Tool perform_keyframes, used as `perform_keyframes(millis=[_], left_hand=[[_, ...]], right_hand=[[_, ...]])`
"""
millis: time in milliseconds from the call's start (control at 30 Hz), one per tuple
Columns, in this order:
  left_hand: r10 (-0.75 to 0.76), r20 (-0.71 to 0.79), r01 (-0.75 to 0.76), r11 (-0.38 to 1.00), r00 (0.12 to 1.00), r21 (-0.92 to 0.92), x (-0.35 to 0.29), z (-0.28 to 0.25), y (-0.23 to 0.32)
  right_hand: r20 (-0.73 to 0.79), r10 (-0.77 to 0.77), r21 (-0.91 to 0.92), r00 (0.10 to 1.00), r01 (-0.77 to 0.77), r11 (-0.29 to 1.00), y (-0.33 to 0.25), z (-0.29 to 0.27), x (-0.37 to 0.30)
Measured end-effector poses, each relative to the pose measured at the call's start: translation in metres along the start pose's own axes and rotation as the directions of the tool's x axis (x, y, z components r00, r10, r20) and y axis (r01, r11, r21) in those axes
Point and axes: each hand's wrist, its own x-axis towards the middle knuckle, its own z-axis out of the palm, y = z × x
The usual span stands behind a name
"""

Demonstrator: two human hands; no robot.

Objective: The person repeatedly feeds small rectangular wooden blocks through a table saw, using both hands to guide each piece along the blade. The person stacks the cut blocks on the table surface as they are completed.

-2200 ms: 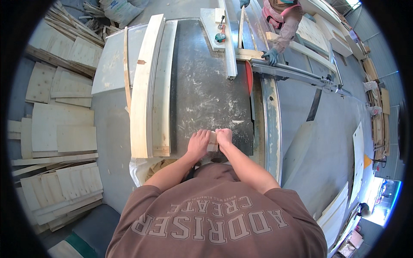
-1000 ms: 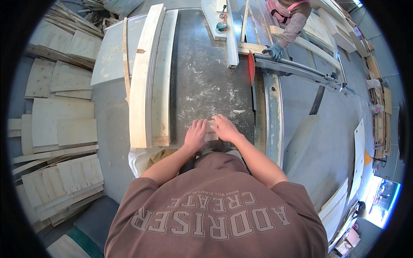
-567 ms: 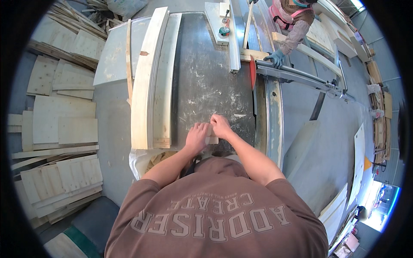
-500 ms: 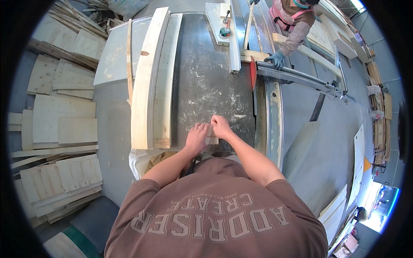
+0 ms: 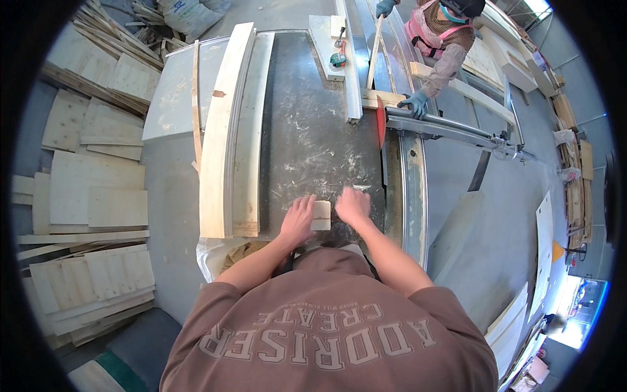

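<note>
Left hand [image 5: 298, 219] and right hand [image 5: 351, 206] lay spread flat, flanking a small wood block [image 5: 321, 215] on the bench [image 5: 313, 140]; long boards [image 5: 228, 130] to the left lay untouched.

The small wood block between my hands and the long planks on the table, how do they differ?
The small wood block is short and stubby; the long planks run most of the table's length. My left hand touches the block; the planks lie untouched, stacked beside it. Both are pale, bare wood.

pale wood block [image 5: 321, 215], dusty matt metal table [image 5: 313, 137]
</note>
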Motion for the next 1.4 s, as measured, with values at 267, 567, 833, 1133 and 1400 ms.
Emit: perform_keyframes(millis=[267, 567, 833, 1133, 1400], left_hand=[[-0.065, 0.000, 0.064, 0.994, 0.998, -0.085, -0.007, 0.010, -0.017], [-0.037, -0.029, 0.035, 0.996, 0.999, -0.086, -0.004, 0.012, -0.021], [-0.043, -0.015, 0.041, 0.996, 0.999, -0.079, -0.001, 0.013, -0.021], [-0.159, 0.013, 0.158, 0.964, 0.987, -0.213, -0.011, -0.005, -0.001], [-0.291, 0.010, 0.275, 0.892, 0.957, -0.360, -0.040, -0.019, 0.003]], right_hand=[[0.157, -0.084, -0.055, 0.984, 0.094, 0.994, 0.036, 0.003, -0.054], [0.126, -0.373, -0.008, 0.919, 0.377, 0.926, -0.018, -0.008, -0.062], [-0.053, -0.449, 0.044, 0.892, 0.452, 0.891, -0.002, 0.011, -0.043], [0.004, -0.443, -0.621, 0.897, 0.349, 0.702, 0.055, -0.012, 0.104], [0.171, -0.284, -0.665, 0.944, 0.323, 0.673, 0.099, 0.009, 0.200]])
